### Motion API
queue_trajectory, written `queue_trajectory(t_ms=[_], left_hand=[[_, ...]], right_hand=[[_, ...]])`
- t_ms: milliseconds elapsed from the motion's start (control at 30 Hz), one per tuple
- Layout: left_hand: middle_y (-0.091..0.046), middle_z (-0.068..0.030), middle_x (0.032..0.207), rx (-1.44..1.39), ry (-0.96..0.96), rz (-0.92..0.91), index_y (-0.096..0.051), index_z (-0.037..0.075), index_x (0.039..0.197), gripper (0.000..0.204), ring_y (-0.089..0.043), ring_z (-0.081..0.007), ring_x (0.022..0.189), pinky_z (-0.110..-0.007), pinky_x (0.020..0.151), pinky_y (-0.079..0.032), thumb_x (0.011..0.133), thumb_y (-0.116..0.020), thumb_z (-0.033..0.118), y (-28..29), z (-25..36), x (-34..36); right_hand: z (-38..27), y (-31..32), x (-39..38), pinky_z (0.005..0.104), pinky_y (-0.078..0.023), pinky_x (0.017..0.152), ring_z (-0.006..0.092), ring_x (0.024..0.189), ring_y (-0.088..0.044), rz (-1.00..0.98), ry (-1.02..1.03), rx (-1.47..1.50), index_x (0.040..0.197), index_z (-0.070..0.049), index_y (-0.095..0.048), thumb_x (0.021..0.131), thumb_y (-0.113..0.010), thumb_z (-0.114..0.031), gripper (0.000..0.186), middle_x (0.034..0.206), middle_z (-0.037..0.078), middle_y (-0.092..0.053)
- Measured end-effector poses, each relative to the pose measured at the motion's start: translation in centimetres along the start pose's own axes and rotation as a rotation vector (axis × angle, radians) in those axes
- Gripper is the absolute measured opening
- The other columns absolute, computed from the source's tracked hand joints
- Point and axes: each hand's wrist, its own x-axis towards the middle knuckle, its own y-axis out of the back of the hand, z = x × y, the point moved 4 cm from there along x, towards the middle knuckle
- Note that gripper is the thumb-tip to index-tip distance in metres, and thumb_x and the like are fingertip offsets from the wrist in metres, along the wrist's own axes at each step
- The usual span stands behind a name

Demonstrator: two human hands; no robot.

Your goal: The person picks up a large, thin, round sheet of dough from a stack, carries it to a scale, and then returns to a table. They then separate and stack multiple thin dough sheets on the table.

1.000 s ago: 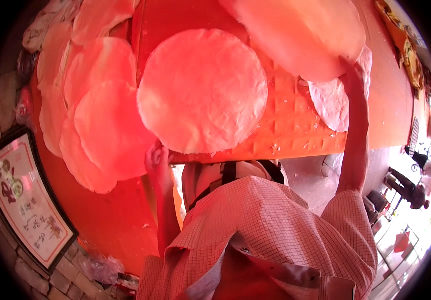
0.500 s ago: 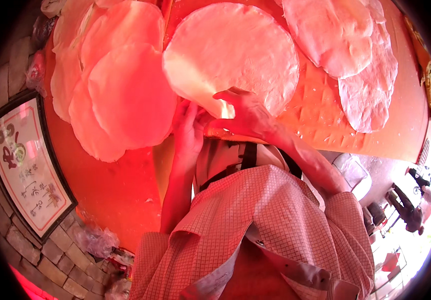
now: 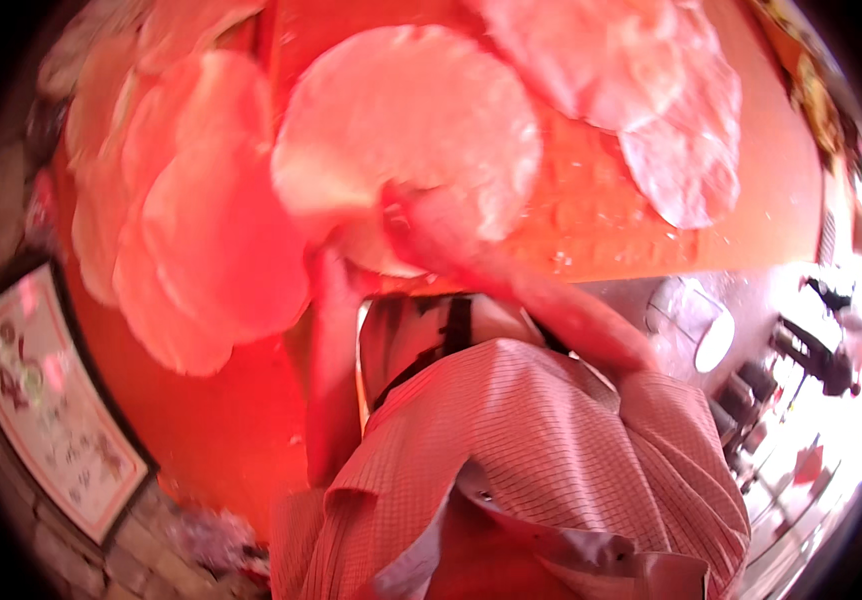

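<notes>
A large, thin round sheet that looks like rolled dough lies on the orange-red tabletop in front of me. My left hand is at its near left edge, with fingers smeared by motion. Reaching in from the right, my right hand lies over the near part of the sheet, its fingers bent toward the left hand. Between the two hands a strip of the sheet shows down to the table's front edge. Blur hides whether either hand grips the sheet.
Overlapping round sheets cover the table's left side. More wrinkled sheets lie at the far right. A framed sign leans at the left by brick paving. Beyond the table's right edge stand a clear-and-white item and dark seats.
The whole view has shifted, so the sheets and both hands appear farther left and lower. More of the round sheet's near edge shows between my hands.
</notes>
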Motion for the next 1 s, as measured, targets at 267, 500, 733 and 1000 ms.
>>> queue_trajectory(t_ms=[267, 500, 733, 1000], left_hand=[[-0.06, -0.0142, 0.124, 0.004, 0.052, -0.109, -0.051, -0.001, 0.129, 0.041, -0.059, -0.0262, 0.112, -0.044, 0.097, -0.047, 0.097, -0.051, 0.025, 0.6, 5.9, -1.6], [-0.057, -0.0136, 0.126, 0.151, 0.085, 0.057, -0.05, 0.002, 0.131, 0.044, -0.057, -0.0312, 0.113, -0.049, 0.09, -0.05, 0.094, -0.055, 0.026, -1.9, 12.5, -3.6], [-0.058, -0.0131, 0.123, 0.494, -0.154, 0.03, -0.055, 0.0, 0.127, 0.043, -0.057, -0.029, 0.114, -0.041, 0.091, -0.05, 0.091, -0.06, 0.022, -6.0, 23.1, 2.7], [-0.06, -0.0117, 0.112, 1.539, -1.063, -0.936, -0.064, 0.001, 0.115, 0.025, -0.059, -0.0208, 0.105, -0.032, 0.08, -0.053, 0.092, -0.06, 0.008, -34.9, 13.3, -2.8]], right_hand=[[4.3, 11.3, 1.6, 0.0341, -0.055, 0.058, 0.0167, 0.067, -0.065, 0.418, -0.335, 1.363, 0.092, -0.002, -0.062, 0.084, -0.06, 0.003, 0.01, 0.076, 0.01, -0.063], [18.3, 21.0, -12.7, 0.0311, -0.055, 0.06, 0.0206, 0.063, -0.068, 0.696, -0.863, 0.95, 0.09, 0.001, -0.064, 0.089, -0.065, -0.016, 0.017, 0.076, 0.012, -0.068], [31.2, 17.1, -27.5, 0.0332, -0.05, 0.058, 0.0194, 0.065, -0.064, 0.734, -1.165, 0.265, 0.108, -0.001, -0.064, 0.079, -0.077, -0.036, 0.047, 0.08, 0.01, -0.068], [19.5, 21.2, -20.5, 0.0365, -0.053, 0.08, 0.0283, 0.088, -0.065, 0.787, -0.859, 0.838, 0.129, 0.001, -0.051, 0.091, -0.057, -0.052, 0.065, 0.098, 0.018, -0.066]])
